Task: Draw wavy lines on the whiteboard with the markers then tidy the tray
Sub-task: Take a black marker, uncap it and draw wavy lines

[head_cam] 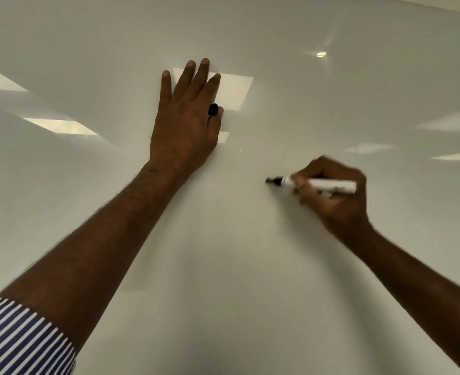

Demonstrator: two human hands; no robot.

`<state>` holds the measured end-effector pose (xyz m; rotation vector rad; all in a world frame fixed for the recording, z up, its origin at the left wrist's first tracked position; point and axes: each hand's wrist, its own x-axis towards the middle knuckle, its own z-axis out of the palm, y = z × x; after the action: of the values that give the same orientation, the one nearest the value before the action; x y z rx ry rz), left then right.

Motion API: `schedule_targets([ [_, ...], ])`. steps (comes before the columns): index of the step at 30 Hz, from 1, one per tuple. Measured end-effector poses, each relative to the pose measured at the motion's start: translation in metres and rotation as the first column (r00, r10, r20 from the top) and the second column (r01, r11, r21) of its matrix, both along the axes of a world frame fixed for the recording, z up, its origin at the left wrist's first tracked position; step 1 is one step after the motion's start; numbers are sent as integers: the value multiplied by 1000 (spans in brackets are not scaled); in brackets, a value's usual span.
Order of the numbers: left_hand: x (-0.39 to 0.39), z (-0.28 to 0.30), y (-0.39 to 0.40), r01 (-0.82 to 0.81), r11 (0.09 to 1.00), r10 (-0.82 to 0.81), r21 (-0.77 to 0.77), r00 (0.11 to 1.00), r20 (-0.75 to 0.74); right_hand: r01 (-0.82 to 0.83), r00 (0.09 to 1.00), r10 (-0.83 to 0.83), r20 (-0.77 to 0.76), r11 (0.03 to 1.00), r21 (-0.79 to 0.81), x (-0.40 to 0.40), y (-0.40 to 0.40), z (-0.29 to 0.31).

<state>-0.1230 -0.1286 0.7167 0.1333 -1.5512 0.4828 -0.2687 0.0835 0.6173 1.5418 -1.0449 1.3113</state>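
Observation:
A glossy white whiteboard (250, 266) fills the whole view. My left hand (188, 117) lies flat against it with the fingers stretched upward, and a black marker cap (213, 109) is pinched between its thumb and forefinger. Lower and to the right, my right hand (334, 190) grips a white marker (329, 185) that lies nearly level. The marker's bare black tip (270, 180) points left, at or very near the board surface. I see no drawn line on the board. The right hand is blurred.
Ceiling lights reflect as bright patches on the board (61, 126) at left, centre and right. A striped blue and white sleeve (20, 339) covers my left upper forearm at the bottom left. No tray is in view.

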Motion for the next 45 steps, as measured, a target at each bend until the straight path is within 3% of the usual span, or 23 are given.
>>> schedule_targets([
  [4,0,0,0,-3,1000,3,-3,1000,3,35,989,17,-149,939,341,12,-5,-28],
  [6,0,0,0,3,1000,-3,-3,1000,1,74,976,12,-218,920,385,18,-1,-15],
  [8,0,0,0,12,1000,-12,-5,1000,-3,62,975,5,-220,953,297,22,5,15],
  [11,0,-1,0,16,1000,-16,-6,1000,-1,-10,999,12,-51,999,43,16,16,76],
  [14,0,-1,-1,9,1000,-9,-6,1000,-1,-50,995,65,78,982,-179,4,27,125],
  [20,1,-2,0,14,1000,-14,-7,1000,-2,10,969,61,240,959,-283,-15,30,157],
  [26,0,-3,0,19,1000,-19,-12,1000,-2,9,991,10,135,990,-140,-5,16,131],
  [31,0,-2,-1,2,1000,-2,-4,1000,2,-20,985,52,166,982,-188,-6,17,105],
  [35,0,-3,0,16,1000,-16,-3,1000,0,-29,993,37,116,997,-69,-2,8,66],
  [39,1,-3,0,18,1000,-18,0,1000,1,-99,984,107,140,993,-63,1,2,33],
  [42,1,-3,0,19,1000,-19,-3,1000,6,-70,996,63,69,992,105,7,-6,-7],
  [45,2,-4,0,12,1000,-12,-2,1000,6,-55,998,60,-3,933,357,15,-12,-35],
])
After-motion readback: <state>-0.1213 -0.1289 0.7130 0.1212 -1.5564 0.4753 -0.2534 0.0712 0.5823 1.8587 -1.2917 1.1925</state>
